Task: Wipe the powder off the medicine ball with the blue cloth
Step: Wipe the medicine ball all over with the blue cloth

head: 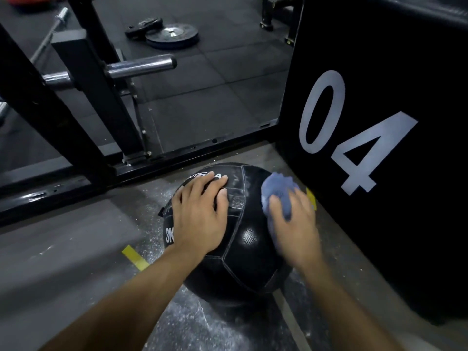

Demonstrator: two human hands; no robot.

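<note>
Your right hand (295,224) grips the bunched blue cloth (278,192) against the medicine ball's (243,249) upper right, blurred, so finger detail is lost. Your left hand (200,214) lies flat on top, fingers spread, covering part of the lettering. The ball sits on the powder-flecked floor (182,323), the black box (379,138) marked 04 just beside it, the rack frame (157,163) near behind.

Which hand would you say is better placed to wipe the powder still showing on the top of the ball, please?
Probably the right hand: it already grips the blue cloth against the ball, just beside the powdery streaks. The left hand lies flat on top, steadying it.
</note>
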